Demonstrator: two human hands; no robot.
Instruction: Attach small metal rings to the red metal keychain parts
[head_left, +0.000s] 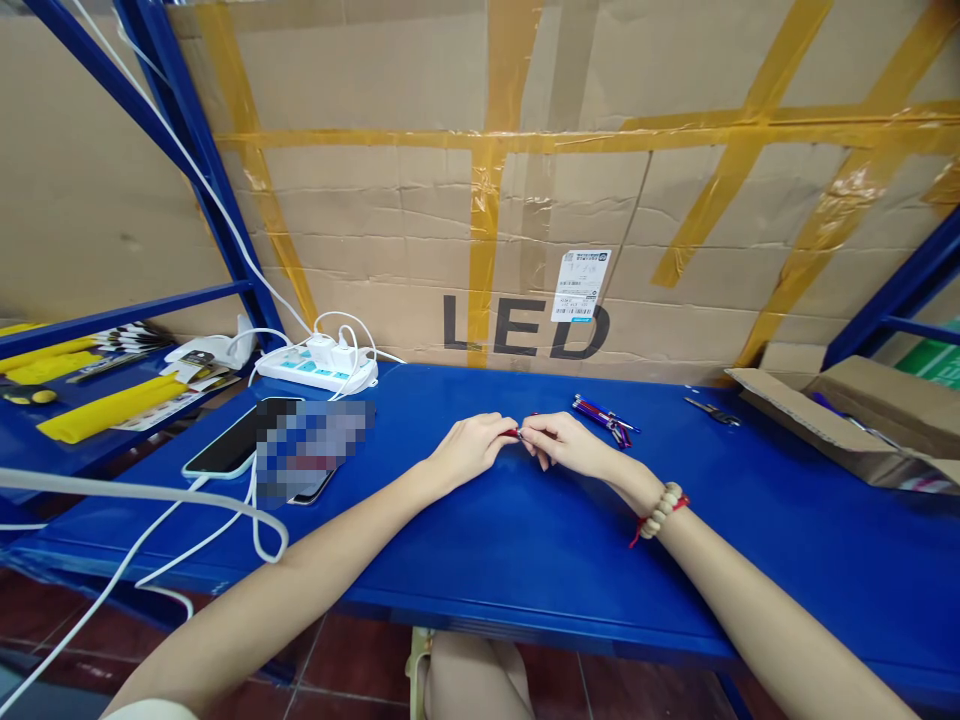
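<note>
Over the middle of the blue tabletop [465, 560] my two hands meet at the fingertips. My left hand [472, 445] is closed round a slim red pen [510, 433], most of which its fingers hide. With thumb and fingers pinched, my right hand [564, 442] grips the pen's end, where a small shiny tip shows. Just beyond my right hand lies a small group of blue, red and purple pens [604, 418]. A beaded bracelet [661, 510] and a red cord circle my right wrist.
On the left are a charging phone [244, 437], another phone partly blurred, a white power strip [319, 370] and loose white cables [150, 540]. Keys [712, 411] and an open cardboard box [847, 420] lie right. A large carton [390, 230] stands behind.
</note>
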